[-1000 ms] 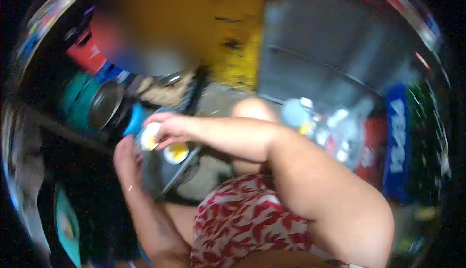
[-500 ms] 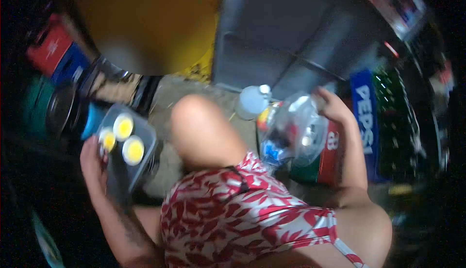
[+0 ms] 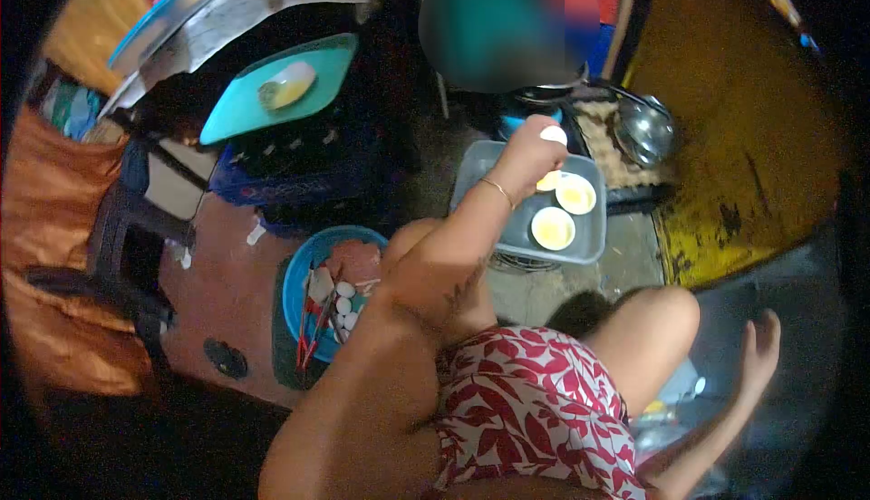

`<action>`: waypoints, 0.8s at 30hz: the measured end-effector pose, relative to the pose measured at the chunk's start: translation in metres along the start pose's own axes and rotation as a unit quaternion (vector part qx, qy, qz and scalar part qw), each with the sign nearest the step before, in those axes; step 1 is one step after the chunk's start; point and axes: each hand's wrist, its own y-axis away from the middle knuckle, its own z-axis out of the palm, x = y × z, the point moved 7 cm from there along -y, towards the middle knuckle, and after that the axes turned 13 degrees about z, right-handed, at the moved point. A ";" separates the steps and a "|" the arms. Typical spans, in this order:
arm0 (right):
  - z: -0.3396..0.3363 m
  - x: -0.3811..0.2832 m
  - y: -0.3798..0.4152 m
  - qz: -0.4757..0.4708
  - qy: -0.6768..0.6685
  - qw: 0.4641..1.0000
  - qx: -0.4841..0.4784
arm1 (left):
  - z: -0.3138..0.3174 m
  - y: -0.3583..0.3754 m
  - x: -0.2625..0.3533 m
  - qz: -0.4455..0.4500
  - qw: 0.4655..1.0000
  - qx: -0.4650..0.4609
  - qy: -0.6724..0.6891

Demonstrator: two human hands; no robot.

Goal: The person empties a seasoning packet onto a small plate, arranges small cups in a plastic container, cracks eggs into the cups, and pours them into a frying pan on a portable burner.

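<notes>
My left hand (image 3: 530,156) is closed around a small white rounded thing (image 3: 554,136), partly hidden by my fingers, above a grey plastic tray (image 3: 594,245). In the tray stand small white cups with yellow contents: one cup (image 3: 575,194) beside my hand, another cup (image 3: 553,228) nearer me, and a third, mostly covered by my fingers. Off to the right, my right hand (image 3: 761,355) is held out with fingers apart and nothing in it. Left of my leg, a blue basin (image 3: 292,287) contains several white eggs (image 3: 344,305) and red-handled tongs (image 3: 313,337).
A metal pan lid or bowl (image 3: 645,130) lies behind the tray, next to a yellow panel (image 3: 725,165). At left, a teal tray (image 3: 240,101) bearing a bowl (image 3: 288,86) rests on a dark blue crate (image 3: 281,169). A dark plastic chair (image 3: 136,237) stands farther left.
My view has swung left, bringing the basin and teal tray into sight. My left hand has moved from the tray's edge to above it, and my right hand is away from the plastic bag.
</notes>
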 end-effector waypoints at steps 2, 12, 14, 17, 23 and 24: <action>0.051 -0.077 -0.010 -0.071 -0.079 0.992 -0.071 | -0.024 0.015 0.034 0.107 0.991 0.025 -0.082; 0.240 -0.224 -0.009 -0.266 -0.020 0.900 -0.345 | -0.283 0.224 0.052 0.006 0.898 0.178 -0.401; 0.268 -0.223 -0.002 -0.277 -0.014 0.891 -0.359 | -0.312 0.274 0.011 -0.118 0.852 0.205 -0.466; 0.294 -0.211 0.012 -0.221 -0.087 0.894 -0.379 | -0.333 0.335 -0.068 -0.189 0.793 0.179 -0.551; 0.294 -0.240 0.048 -0.259 -0.002 0.890 -0.374 | -0.363 0.399 -0.248 -0.279 0.777 0.091 -0.557; 0.297 -0.241 0.052 -0.283 0.002 0.883 -0.373 | -0.364 0.397 -0.264 -0.280 0.713 -0.018 -0.643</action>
